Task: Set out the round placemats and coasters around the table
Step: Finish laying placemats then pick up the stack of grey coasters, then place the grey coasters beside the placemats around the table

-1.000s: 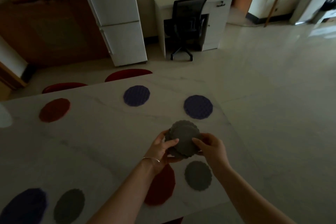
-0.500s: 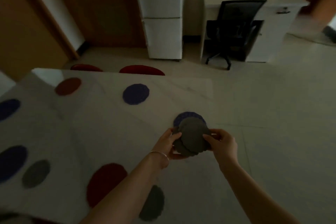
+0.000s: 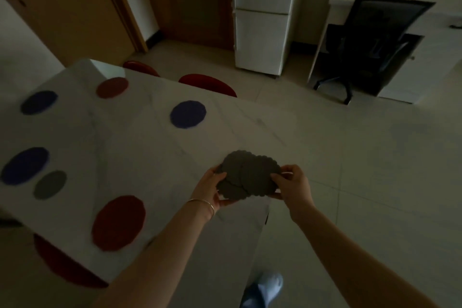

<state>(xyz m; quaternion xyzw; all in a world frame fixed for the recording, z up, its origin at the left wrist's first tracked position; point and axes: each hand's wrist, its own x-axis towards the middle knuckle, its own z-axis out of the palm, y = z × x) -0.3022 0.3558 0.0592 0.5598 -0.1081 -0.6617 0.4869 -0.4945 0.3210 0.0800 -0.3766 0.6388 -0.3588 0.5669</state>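
A stack of grey scalloped coasters (image 3: 250,174) is fanned out between both hands above the right end of the white marble table (image 3: 140,157). My left hand (image 3: 210,187) grips its left edge, and my right hand (image 3: 292,184) pinches its right edge. On the table lie a large red placemat (image 3: 118,222), blue placemats (image 3: 188,114) (image 3: 25,165) (image 3: 38,102), a smaller red mat (image 3: 112,87) and one grey coaster (image 3: 50,184).
Red chair seats (image 3: 207,84) show past the table's far edge, another red seat (image 3: 62,267) at the near left. A white fridge (image 3: 262,15), a black office chair (image 3: 370,45) at a white desk and a wooden door (image 3: 62,7) stand behind. My shoe (image 3: 265,287) is on the tiled floor.
The view has swung left along the table. The blue placemat by the hands and the near grey coaster have dropped out of sight, and the coaster stack is fanned wider between my hands.
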